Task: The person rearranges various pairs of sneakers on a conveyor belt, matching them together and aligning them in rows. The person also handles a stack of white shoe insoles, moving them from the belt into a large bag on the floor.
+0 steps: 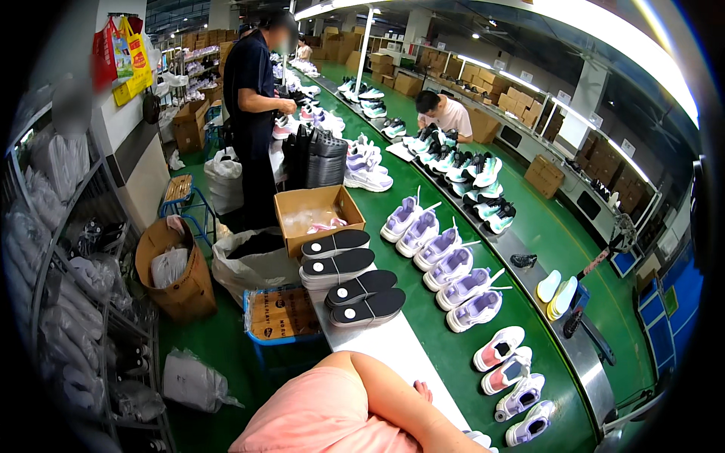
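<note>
My bent left arm, in a pink sleeve [321, 411], crosses the lower edge; its hand is out of view. A few fingertips [424, 390], apparently of my right hand, show past the forearm above the pale bench top [411, 359]. The rest of that hand is hidden, along with anything it may hold. Part of a white shoe [477, 437] shows beside the forearm. Further along the bench lie stacks of black-topped insoles [366, 298] with round white stickers. Beyond them stands an open cardboard box [321, 215] with pink-and-white pieces inside.
Lilac-and-white sneakers [451, 268] and pink-and-white ones [498, 349] line the green belt [408, 317]. A blue-framed stool [283, 313], a white sack [245, 264] and a carton [177, 268] stand left. One person [253, 113] stands along the bench; another [445, 117] works across the line.
</note>
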The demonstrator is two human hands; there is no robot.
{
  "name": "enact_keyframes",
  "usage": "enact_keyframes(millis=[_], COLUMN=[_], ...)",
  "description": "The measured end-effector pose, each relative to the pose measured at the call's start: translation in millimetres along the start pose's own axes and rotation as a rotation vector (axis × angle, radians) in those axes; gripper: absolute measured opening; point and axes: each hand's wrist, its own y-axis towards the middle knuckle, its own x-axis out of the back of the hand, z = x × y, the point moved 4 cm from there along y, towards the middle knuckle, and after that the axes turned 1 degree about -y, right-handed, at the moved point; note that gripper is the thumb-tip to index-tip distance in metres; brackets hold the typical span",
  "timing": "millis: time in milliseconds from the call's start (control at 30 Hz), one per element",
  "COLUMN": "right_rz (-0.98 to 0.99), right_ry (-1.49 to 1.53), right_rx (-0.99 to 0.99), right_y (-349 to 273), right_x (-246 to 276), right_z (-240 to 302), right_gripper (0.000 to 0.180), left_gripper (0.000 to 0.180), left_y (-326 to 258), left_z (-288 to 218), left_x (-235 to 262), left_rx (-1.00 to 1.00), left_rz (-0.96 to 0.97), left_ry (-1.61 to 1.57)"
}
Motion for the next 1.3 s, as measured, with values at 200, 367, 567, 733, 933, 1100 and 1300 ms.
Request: enact_keyframes(millis=[200,367,567,733,933,1100,1300], right_rz=[0.025,-0.016,-0.035,-0.012,0.014,0.058,0.238], right_ry=[0.04,-0.041,-0.106,-0.018,0.02,0.084,0.026], right_rx=[-0.045,-0.004,0.071,0.037,0.018,-0.045,0.024], right_y=[4,-10,-17,-18,-28,-7,13], right_x=[-4,-15,-27,-10,2,11,-2], right_z=[3,-15,-25,-11,-14,-14,27], right_gripper=[0.027,0.025,0.024,0.024,0.025,0.025,0.024], left_gripper=[0.031,0.029,0.037,0.02,0.019,0.021,0.026], left_y=[-10,-11,-17,-19,-35,-108,-234], left_z=[-15,-16,19,21,-11,-29,-56], left_x=[-1,6,4,11,16,13,-75], left_rx=[-0.039,0.129,0.47,0.352,0.367,0.512,1.048], left_rz=[0.008,0.103,-0.001,-0.36,-0.715,-0.963,-1.189], left_ry=[-0.033,-0.004,0.167,0.267,0.223,0.362,0.494])
